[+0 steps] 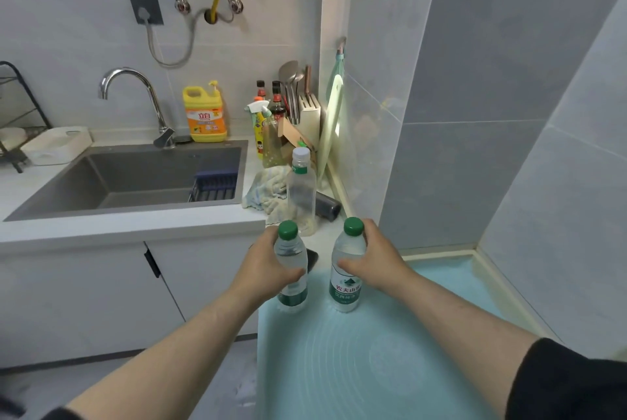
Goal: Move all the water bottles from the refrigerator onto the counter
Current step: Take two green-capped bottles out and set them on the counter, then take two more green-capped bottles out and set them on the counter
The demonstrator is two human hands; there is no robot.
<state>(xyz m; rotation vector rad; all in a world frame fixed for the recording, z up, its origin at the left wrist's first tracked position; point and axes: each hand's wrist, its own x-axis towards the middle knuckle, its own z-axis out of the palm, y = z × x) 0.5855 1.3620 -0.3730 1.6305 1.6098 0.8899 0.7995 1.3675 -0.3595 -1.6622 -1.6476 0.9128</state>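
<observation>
2 green-capped water bottles are standing upright on the blue mat (390,368). The left hand (263,268) is wrapping the left bottle (291,270); the right hand (376,262) is curling around the right bottle (346,279). Farther back, 1 white-capped bottle (301,190) is standing on the counter (135,226).

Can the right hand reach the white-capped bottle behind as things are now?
Probably not at once: the right hand is closed around a green-capped bottle. The white-capped bottle stands just beyond with nothing between, so it looks reachable once that hand lets go.
</observation>
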